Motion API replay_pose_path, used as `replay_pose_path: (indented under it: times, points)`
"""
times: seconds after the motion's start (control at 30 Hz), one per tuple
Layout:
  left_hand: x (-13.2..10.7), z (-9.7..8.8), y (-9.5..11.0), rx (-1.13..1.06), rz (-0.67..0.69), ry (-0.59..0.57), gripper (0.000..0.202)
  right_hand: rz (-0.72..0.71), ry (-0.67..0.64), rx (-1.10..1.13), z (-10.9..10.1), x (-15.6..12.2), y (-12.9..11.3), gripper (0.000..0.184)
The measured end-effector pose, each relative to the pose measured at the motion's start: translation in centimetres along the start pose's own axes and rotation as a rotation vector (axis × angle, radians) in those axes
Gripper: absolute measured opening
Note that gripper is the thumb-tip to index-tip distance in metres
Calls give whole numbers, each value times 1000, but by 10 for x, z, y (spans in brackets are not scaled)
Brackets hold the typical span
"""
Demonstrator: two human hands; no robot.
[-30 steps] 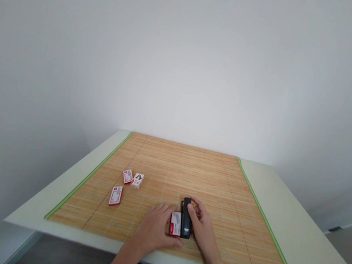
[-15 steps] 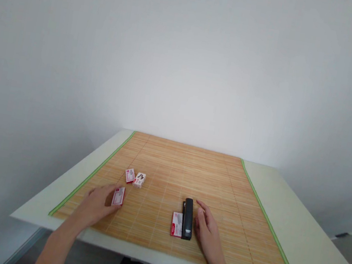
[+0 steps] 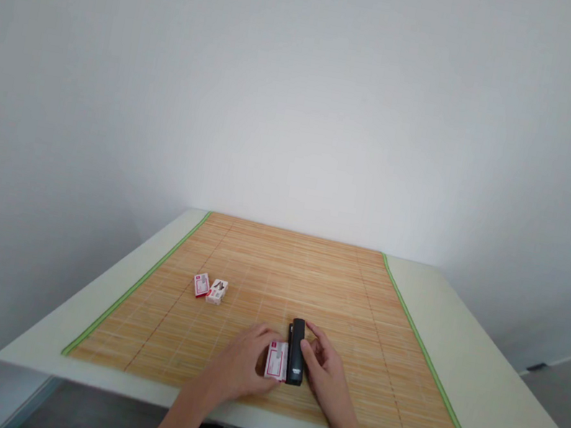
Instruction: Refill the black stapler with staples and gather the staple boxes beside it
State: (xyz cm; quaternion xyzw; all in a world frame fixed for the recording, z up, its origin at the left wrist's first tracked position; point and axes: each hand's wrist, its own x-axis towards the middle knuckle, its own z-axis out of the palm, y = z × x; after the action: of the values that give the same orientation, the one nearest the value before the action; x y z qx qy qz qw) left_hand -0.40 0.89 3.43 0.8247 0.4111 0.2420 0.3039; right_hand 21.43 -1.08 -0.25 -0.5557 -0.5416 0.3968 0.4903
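Observation:
A black stapler [image 3: 296, 351] lies on a bamboo mat [image 3: 275, 278], near the front edge. Against its left side sits a small red-and-white staple box [image 3: 276, 360]. My left hand [image 3: 238, 367] grips this box from the left with thumb and fingers. My right hand [image 3: 324, 374] is curled against the stapler's right side, with the index finger at its far end and the thumb on its flank. Whether another box lies under the one I hold is hidden.
Two more small staple boxes [image 3: 201, 285] [image 3: 216, 291] lie side by side on the mat's left part. The mat has green side borders and covers a pale table [image 3: 463, 331], which stands against white walls. The table's front edge is just below my wrists.
My left hand reached left to the lone box on the mat and brought it back to the stapler's left side. My right hand closed in on the stapler again.

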Motion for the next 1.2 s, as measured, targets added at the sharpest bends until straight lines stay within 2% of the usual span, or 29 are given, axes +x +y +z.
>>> replay_pose_path:
  times: [0.13, 0.27, 0.4, 0.47, 0.53, 0.57, 0.67, 0.73, 0.83, 0.9, 0.97, 1.03, 1.13, 1.2]
  points:
    - [3, 2, -11, -30, 19, 13, 63, 44, -70, 30, 2, -1, 4, 66]
    - [6, 9, -11, -60, 53, 27, 67, 49, -107, 50, 3, -3, 3, 63]
    - [4, 14, -8, -70, 70, 15, 71, 66, -104, 72, 2, -4, 3, 67]
    - [2, 8, -14, -67, 73, 7, 82, 83, -83, 96, 2, -4, 3, 69]
    - [0, -10, -32, -17, 45, 62, 88, 106, -46, 129, 1, -5, 4, 70]
    - [-1, -23, -45, 33, 13, 121, 84, 120, -27, 144, 1, -5, 4, 70]
    - [-6, -72, -99, 267, -122, 317, 65, 155, 3, 177, 1, -5, 6, 71]
    - [-10, -101, -137, 378, -204, 391, 63, 158, -2, 195, 1, -5, 6, 70]
    - [-18, -127, -176, 384, -263, 360, 72, 155, -11, 212, 1, -5, 6, 70]
    - [-23, -133, -187, 329, -284, 328, 72, 157, -11, 212, 1, -5, 7, 70]
    - [-27, -133, -186, 291, -291, 351, 70, 160, -10, 213, 1, -4, 8, 70]
    - [-32, -131, -176, 284, -296, 436, 66, 164, -8, 212, 1, -4, 9, 70]
    - [-37, -116, -139, 245, -291, 561, 65, 169, -20, 218, 1, -3, 9, 72]
    - [-38, -96, -103, 149, -214, 534, 64, 162, -32, 210, 1, -3, 8, 73]
